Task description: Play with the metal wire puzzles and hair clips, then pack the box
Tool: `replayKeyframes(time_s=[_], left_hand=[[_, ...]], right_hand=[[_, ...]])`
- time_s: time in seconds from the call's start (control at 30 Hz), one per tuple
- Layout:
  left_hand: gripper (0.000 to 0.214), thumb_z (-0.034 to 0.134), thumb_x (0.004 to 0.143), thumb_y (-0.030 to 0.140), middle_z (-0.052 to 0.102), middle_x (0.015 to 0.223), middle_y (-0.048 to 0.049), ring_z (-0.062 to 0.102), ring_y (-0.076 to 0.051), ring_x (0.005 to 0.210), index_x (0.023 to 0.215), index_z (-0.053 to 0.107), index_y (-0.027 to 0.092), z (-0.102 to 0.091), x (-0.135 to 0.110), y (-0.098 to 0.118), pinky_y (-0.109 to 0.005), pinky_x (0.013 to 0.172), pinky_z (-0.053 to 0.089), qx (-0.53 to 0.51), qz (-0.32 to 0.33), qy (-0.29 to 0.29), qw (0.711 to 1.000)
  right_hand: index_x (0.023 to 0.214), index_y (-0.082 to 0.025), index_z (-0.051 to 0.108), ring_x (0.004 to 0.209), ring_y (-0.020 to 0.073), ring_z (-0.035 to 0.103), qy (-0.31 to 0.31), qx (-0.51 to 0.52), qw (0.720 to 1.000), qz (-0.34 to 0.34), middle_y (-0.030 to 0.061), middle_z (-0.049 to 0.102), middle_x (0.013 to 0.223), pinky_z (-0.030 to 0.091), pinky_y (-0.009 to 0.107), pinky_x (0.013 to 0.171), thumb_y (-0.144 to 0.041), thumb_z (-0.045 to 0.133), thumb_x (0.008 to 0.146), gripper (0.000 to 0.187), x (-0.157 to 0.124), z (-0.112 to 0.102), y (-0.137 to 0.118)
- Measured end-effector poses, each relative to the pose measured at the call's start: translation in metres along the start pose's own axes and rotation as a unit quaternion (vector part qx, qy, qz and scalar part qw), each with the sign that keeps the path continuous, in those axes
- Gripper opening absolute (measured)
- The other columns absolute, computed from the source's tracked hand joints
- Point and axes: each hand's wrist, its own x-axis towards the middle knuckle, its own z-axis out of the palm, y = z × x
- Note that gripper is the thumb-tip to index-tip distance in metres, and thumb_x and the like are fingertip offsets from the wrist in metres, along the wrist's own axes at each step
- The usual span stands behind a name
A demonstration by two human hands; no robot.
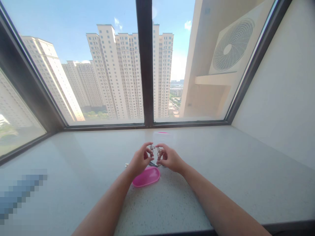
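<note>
Between the thumb and fingers of my left hand (142,158) is a small brown looped piece (152,150), thin as wire and held upright. My right hand (170,158) pinches a similar brown looped piece (159,152) just beside it. A narrow gap seems to part the two pieces; their exact kind is too small to make out. Below the hands a pink oval tray (147,177) lies on the sill, its left end partly behind my left wrist. A dark metallic tool (154,164) shows behind the tray, mostly hidden by my fingers.
A pale speckled windowsill (197,147) spans the view. A clear bag with a pink strip (162,133) lies near the window frame (148,65). Left of my left wrist is a small white item (126,165). A blurred blue shape (22,190) is at far left. A white wall (283,91) bounds the right.
</note>
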Motion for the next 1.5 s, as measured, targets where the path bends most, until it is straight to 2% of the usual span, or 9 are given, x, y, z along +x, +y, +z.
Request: replayKeyframes(time_s=[0.67, 1.5], left_hand=[[0.055, 0.060, 0.071, 0.014, 0.057, 0.078, 0.0026, 0.044, -0.007, 0.053, 0.122, 0.042, 0.024, 0.0016, -0.0001, -0.0029, -0.020, 0.054, 0.039, -0.001, -0.004, 0.004, 1.000], [0.058, 0.056, 0.071, 0.009, 0.055, 0.079, 0.0032, 0.044, -0.007, 0.054, 0.124, 0.040, 0.025, 0.0035, -0.0001, -0.0073, -0.020, 0.054, 0.038, 0.001, 0.002, -0.007, 1.000]], right_hand=[[0.118, -0.023, 0.043, 0.049, 0.0065, 0.044, -0.007, -0.020, 1.000, 0.007, -0.0044, 0.059, 0.070, 0.035, 0.018, 0.047, -0.019, 0.070, 0.064, 0.060, 0.0005, 0.0007, 0.0000], [0.119, -0.023, 0.044, 0.050, 0.0071, 0.047, -0.014, -0.006, 1.000, 0.012, -0.0041, 0.059, 0.071, 0.038, 0.018, 0.048, -0.013, 0.067, 0.065, 0.060, -0.0009, 0.0013, -0.0019]])
